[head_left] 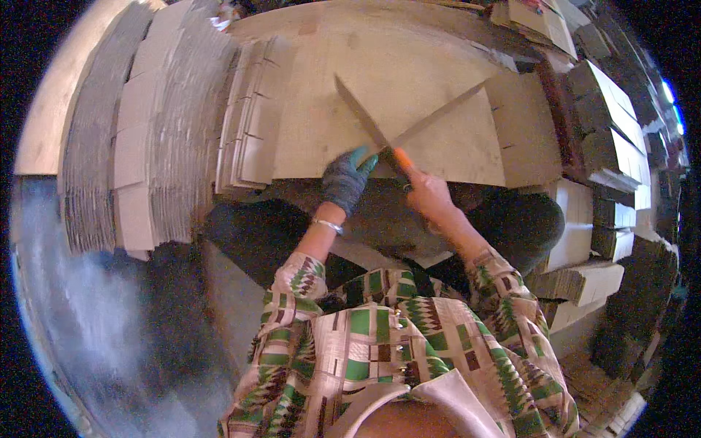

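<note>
My right hand (428, 196), bare, is closed around the handle of a long knife (359, 107). Its handle shows orange near the blade, which points up and to the left. In a dark glove with green fingertips, my left hand (346, 181) grips the near end of a long, thin, blade-like strip (442, 109) that slants up to the right. Knife and strip cross just beyond my hands, over a large flat cardboard sheet (416, 66). Whether the two touch, I cannot tell. Part of the knife's handle is hidden in my right hand.
Thick stacks of flat cardboard pieces (171, 124) stand at my left. A few slotted cardboard pieces (248, 120) lean beside the sheet. More cardboard stacks (606, 135) are piled at the right. My dark-clad knees (518, 223) are close under the sheet's near edge.
</note>
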Tool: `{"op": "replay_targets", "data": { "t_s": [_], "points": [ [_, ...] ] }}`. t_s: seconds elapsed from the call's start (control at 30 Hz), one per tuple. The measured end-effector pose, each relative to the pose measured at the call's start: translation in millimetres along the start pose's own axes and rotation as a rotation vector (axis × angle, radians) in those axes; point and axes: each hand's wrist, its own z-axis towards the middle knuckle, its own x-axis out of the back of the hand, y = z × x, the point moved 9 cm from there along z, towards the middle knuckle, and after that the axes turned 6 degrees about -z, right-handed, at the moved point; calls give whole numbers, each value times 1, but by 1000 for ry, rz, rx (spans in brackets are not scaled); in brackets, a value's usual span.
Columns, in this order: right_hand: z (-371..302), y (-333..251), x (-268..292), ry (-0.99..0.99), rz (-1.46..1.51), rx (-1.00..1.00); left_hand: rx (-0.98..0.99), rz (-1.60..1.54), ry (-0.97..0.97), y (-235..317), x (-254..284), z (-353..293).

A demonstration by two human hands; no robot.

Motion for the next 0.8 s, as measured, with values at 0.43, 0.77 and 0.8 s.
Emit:
{"op": "replay_targets", "data": {
  "t_s": [0.43,0.77,0.8],
  "points": [
    [88,-20,-1,-26,-91,-85,120,935,412,-144,208,-5],
    [71,-68,31,60,301,49,216,173,367,-137,154,0],
    [70,-83,30,47,293,64,91,8,378,-169,140,0]
  ]
}}
